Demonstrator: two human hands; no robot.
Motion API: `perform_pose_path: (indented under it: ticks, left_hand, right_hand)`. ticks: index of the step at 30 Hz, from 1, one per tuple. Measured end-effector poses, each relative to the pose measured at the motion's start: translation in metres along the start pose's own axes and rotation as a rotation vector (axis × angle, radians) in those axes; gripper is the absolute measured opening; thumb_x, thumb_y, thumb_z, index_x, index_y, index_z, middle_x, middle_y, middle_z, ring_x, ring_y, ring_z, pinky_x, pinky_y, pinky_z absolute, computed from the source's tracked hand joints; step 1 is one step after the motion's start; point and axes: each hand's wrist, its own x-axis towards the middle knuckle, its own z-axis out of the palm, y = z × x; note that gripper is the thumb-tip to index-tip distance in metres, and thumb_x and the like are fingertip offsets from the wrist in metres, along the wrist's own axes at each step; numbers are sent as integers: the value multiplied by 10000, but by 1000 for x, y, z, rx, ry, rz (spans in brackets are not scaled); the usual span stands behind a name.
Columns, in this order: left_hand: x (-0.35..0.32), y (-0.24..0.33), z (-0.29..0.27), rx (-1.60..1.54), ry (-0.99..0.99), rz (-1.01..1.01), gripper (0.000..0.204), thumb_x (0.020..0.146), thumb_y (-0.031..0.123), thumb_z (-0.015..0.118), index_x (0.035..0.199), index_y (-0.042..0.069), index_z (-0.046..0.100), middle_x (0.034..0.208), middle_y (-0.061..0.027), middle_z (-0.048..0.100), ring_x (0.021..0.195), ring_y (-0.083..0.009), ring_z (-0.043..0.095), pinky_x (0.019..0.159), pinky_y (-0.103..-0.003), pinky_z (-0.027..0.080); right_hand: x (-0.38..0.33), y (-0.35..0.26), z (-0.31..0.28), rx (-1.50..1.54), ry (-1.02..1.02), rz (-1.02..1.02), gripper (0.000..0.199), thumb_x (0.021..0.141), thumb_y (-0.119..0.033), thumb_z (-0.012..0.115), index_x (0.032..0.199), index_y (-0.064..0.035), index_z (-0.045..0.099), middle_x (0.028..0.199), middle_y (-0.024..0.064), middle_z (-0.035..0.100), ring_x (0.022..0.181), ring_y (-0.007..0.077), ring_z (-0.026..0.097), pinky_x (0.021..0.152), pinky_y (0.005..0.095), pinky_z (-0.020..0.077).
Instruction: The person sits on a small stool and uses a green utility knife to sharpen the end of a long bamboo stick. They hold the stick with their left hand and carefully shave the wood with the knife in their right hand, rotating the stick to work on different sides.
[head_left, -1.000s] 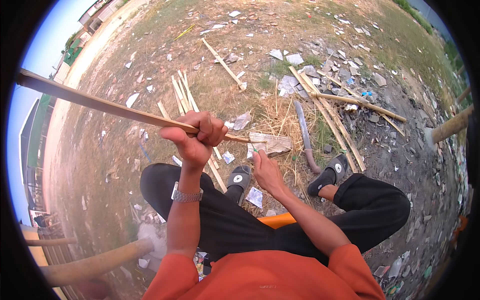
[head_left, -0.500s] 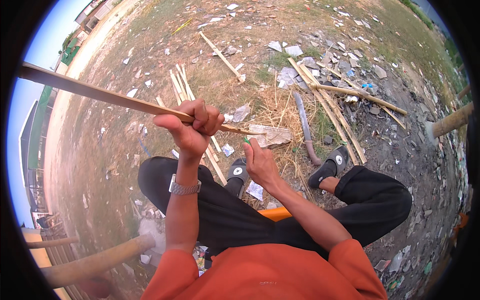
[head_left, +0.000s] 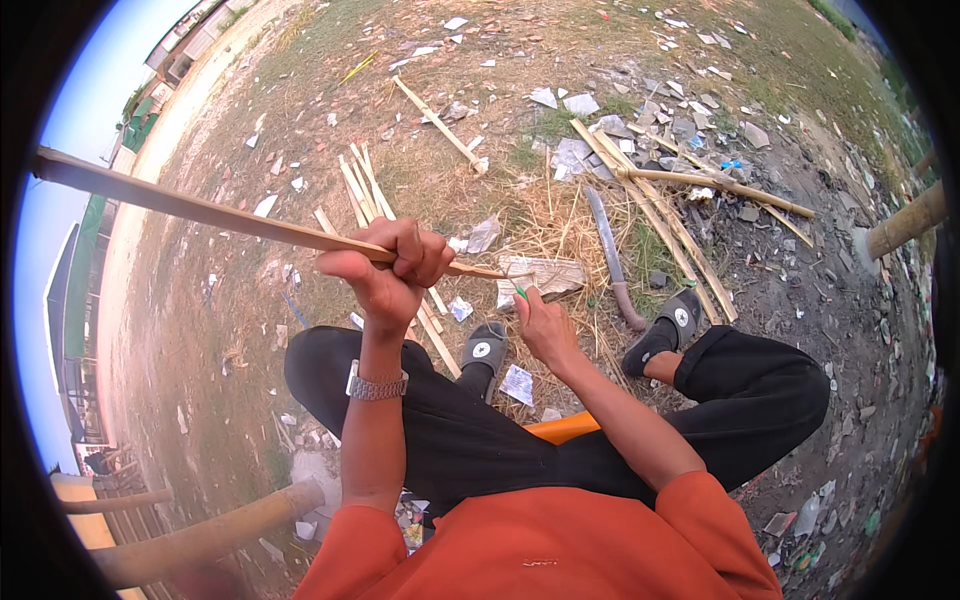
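My left hand [head_left: 392,268] is closed around a long bamboo strip [head_left: 200,205]. From that grip the strip runs up to the far left, and its short end [head_left: 480,270] points right. My right hand [head_left: 546,328] grips a small green-handled tool [head_left: 521,292], most of it hidden by the fingers. A thin part of the tool reaches toward the strip's short end; whether they touch I cannot tell. Beyond both hands a pale wooden block [head_left: 550,275] lies on straw. To its right rests a machete [head_left: 607,240] with a brown handle.
Split bamboo strips [head_left: 365,185] lie left of the block, and more long strips [head_left: 660,225] lie to the right. A bamboo pole [head_left: 715,185] crosses those. Thick posts [head_left: 905,220] [head_left: 215,525] rise at both sides. Tile shards [head_left: 582,104] litter the ground. I sit on something orange [head_left: 562,428].
My right hand has shifted right, with the green-handled tool drawn along toward and past the strip's short end. My left hand and the strip have moved slightly right and down.
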Motion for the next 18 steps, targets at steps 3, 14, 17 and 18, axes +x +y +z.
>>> perform_pose_path:
  ticks: [3,14,17,18]
  left_hand:
    - [8,-2,-7,37,83,0,732,713,863,257,588,143,228,451,59,163,391,-66,104,395,-258,107]
    - [8,-5,-7,64,317,13,741,708,869,264,595,137,239,454,47,172,410,-74,85,401,-270,106]
    - [8,-4,-6,93,316,6,741,706,872,259,596,139,242,450,49,164,405,-74,77,398,-268,100]
    - [7,-3,-7,89,319,4,742,706,874,256,596,140,242,448,50,164,403,-73,78,397,-266,99]
  right_hand:
    - [-5,3,6,112,-34,61,356,971,-359,391,962,-21,501,687,307,577,660,520,557,608,583,425]
    - [14,6,-11,1082,-411,439,387,996,-433,317,949,-81,470,565,-10,353,412,96,311,387,264,256]
    - [18,0,-1,698,-17,24,337,993,-363,356,957,-52,482,559,95,462,432,229,456,426,375,346]
    - [16,-17,-12,593,57,-74,324,993,-345,360,971,-48,487,553,119,469,435,263,466,426,388,351]
